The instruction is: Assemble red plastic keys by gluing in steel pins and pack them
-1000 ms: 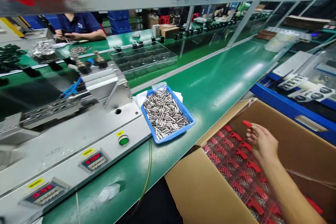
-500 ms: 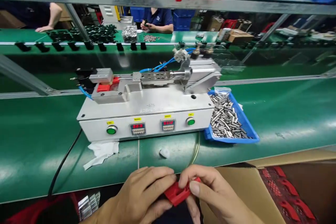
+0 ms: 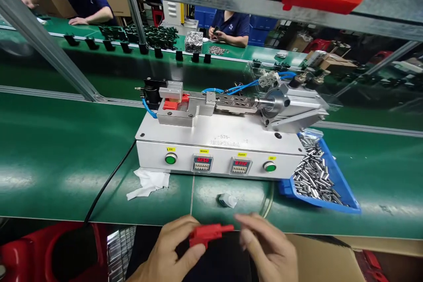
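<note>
My left hand (image 3: 172, 253) pinches a small red plastic part (image 3: 207, 232) at the near edge of the green bench. My right hand (image 3: 269, 246) hovers just right of the part, fingers loosely spread, holding nothing and blurred by motion. Straight ahead stands a grey press machine (image 3: 220, 143) with two green buttons and two red digital counters. Another red part (image 3: 172, 104) sits in the machine's fixture at its left end.
A blue tray of metal pins (image 3: 319, 180) lies right of the machine. A crumpled white tissue (image 3: 148, 183) and a small white cap (image 3: 228, 200) lie in front of it. A cardboard box (image 3: 327, 260) is at lower right, a red bin (image 3: 49, 251) at lower left. Other people work across the conveyor.
The view swung left from the cardboard box to the machine. My right hand brought a red part from the box; both hands held it; now the right hand has let go.
</note>
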The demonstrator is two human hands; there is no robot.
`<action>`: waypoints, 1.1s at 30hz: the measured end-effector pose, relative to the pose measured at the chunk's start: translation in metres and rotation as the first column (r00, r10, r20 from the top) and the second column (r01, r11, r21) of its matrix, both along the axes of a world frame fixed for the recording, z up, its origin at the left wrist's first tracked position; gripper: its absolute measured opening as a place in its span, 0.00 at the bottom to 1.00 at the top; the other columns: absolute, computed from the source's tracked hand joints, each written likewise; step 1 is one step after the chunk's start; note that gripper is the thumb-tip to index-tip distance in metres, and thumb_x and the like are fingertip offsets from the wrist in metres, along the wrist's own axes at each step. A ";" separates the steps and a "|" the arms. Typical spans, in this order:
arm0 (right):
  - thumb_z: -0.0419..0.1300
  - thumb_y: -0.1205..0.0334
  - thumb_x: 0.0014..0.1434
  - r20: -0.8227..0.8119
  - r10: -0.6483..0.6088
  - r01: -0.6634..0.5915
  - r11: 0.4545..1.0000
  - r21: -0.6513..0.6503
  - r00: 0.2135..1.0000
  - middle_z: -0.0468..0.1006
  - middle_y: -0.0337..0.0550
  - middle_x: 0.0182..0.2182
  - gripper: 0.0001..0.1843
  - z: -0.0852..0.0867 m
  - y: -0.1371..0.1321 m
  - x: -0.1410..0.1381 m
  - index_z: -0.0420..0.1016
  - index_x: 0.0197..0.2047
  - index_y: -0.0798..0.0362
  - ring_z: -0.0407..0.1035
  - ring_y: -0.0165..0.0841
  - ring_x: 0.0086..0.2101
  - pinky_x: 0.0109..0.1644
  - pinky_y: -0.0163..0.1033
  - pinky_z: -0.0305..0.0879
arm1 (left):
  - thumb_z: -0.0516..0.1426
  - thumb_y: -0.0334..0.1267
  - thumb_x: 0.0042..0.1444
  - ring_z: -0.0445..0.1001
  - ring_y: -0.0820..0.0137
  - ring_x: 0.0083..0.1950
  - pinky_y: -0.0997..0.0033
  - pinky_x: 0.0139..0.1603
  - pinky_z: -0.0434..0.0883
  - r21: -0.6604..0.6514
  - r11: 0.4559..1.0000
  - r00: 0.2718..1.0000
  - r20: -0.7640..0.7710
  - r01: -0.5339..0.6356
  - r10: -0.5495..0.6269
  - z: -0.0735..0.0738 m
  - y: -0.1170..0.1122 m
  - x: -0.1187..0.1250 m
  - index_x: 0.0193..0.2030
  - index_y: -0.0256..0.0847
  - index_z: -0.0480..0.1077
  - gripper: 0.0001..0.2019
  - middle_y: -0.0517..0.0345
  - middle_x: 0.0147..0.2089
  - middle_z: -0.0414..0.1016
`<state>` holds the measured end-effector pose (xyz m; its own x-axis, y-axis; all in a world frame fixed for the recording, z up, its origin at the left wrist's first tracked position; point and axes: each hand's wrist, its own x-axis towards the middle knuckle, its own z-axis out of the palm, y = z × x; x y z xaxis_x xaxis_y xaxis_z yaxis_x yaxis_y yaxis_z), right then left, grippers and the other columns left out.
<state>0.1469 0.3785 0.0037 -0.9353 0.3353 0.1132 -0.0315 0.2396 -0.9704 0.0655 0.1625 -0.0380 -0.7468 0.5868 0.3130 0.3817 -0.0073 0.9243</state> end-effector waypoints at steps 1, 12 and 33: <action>0.68 0.54 0.69 -0.083 -0.100 0.110 0.986 0.127 0.991 0.77 0.41 0.30 0.12 -0.004 0.007 -0.002 0.86 0.54 0.44 0.70 0.32 0.29 0.38 0.39 0.73 | 0.57 0.46 0.75 0.81 0.66 0.37 0.75 0.40 0.78 -0.013 1.000 0.994 0.104 -0.020 0.022 -0.004 -0.004 -0.001 0.47 0.40 0.82 0.15 0.52 0.38 0.82; 0.64 0.52 0.71 -0.033 -0.020 0.031 0.921 0.389 0.999 0.83 0.52 0.48 0.13 -0.064 0.017 -0.029 0.82 0.53 0.49 0.80 0.44 0.47 0.53 0.47 0.80 | 0.64 0.53 0.69 0.79 0.62 0.46 0.69 0.50 0.78 0.063 0.991 0.774 0.631 -0.116 0.051 -0.010 -0.005 -0.010 0.62 0.42 0.80 0.22 0.50 0.48 0.83; 0.74 0.37 0.57 0.087 -0.357 0.343 0.757 -0.557 0.930 0.59 0.28 0.20 0.26 -0.004 -0.004 -0.048 0.74 0.44 0.47 0.56 0.27 0.22 0.23 0.31 0.56 | 0.70 0.50 0.62 0.74 0.70 0.38 0.77 0.38 0.75 0.121 0.955 0.669 0.737 -0.272 0.097 0.007 0.015 -0.013 0.52 0.43 0.83 0.17 0.54 0.39 0.81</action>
